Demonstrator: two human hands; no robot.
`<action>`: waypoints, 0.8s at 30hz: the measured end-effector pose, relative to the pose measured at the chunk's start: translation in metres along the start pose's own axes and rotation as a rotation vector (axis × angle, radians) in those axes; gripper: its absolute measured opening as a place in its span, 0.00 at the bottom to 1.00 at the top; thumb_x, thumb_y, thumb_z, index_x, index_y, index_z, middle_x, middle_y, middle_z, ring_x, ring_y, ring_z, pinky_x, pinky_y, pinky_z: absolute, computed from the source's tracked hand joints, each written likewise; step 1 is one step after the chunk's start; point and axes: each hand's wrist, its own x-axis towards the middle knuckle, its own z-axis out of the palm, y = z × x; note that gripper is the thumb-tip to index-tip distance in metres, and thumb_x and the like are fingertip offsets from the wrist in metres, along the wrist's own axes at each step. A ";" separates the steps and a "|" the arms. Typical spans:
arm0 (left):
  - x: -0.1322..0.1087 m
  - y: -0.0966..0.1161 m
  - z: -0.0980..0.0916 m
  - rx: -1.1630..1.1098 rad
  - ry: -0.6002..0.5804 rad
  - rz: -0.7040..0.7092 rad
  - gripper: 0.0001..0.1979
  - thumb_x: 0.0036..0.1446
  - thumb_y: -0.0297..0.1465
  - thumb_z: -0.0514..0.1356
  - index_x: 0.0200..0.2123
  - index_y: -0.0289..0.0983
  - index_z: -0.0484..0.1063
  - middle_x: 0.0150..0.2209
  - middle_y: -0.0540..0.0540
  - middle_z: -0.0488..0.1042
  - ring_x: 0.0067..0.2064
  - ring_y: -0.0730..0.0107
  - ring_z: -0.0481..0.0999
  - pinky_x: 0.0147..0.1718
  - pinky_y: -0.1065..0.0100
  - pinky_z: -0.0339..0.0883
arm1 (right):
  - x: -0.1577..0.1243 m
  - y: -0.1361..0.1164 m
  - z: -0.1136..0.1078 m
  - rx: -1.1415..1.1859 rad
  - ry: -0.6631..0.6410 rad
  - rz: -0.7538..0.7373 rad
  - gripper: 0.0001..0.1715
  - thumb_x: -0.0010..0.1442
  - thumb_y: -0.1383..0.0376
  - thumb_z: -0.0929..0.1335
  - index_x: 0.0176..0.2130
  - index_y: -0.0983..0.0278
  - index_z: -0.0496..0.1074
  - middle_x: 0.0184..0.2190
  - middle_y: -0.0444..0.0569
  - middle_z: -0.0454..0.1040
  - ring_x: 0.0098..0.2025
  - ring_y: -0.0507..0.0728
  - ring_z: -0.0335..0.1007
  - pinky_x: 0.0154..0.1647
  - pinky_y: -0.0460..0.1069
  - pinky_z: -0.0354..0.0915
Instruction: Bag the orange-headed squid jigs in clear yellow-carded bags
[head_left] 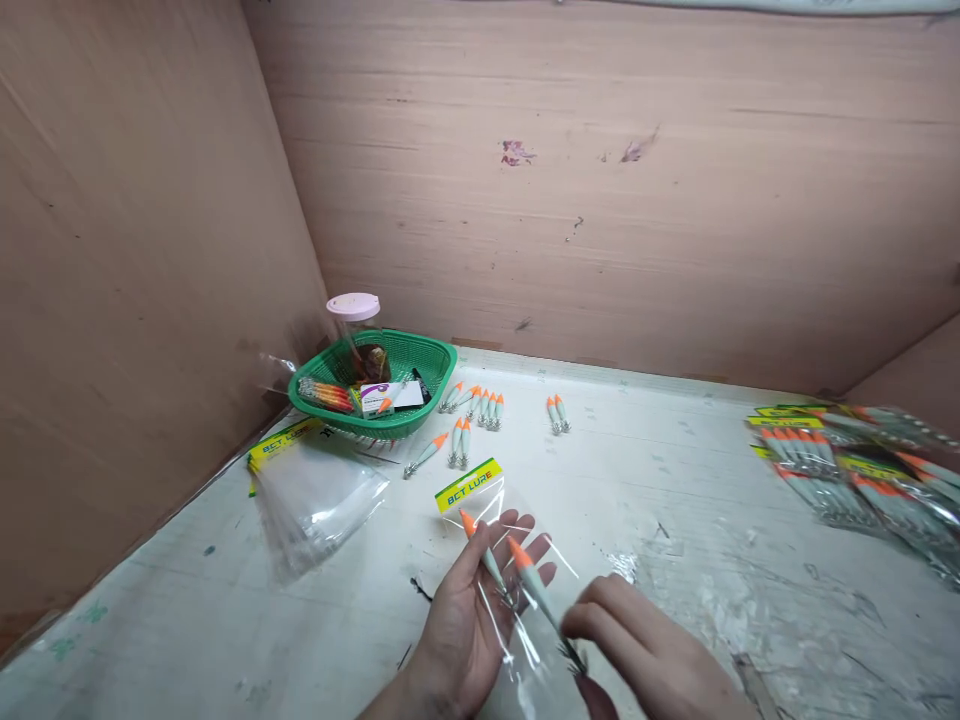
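My left hand (472, 600) is palm up under a clear plastic bag (525, 640) with a yellow BCT LURE header, its thumb pressing the bag. An orange-tipped, pale green squid jig (487, 560) lies along the left fingers; I cannot tell whether it is fully inside the bag. My right hand (645, 640) pinches a second squid jig (536, 585) near its hook end, orange tip pointing away, over the left fingers. Whether this one is inside the bag is unclear. Several similar squid jigs (491, 408) lie on the table beyond.
A green basket (442, 372) at the back left holds a pink-lidded jar (354, 308), a small box and packed lures. Flat header bags (315, 510) lie at left. Filled lure packs (862, 470) are piled at right. Wooden walls (600, 200) enclose the white table (675, 480).
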 end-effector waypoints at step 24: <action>0.002 0.005 0.004 -0.053 -0.011 0.081 0.19 0.61 0.29 0.56 0.54 0.29 0.64 0.48 0.33 0.75 0.49 0.56 0.76 0.44 0.63 0.73 | 0.028 -0.003 0.022 -0.094 0.255 -0.056 0.12 0.61 0.75 0.62 0.44 0.68 0.69 0.29 0.51 0.74 0.29 0.55 0.64 0.28 0.49 0.63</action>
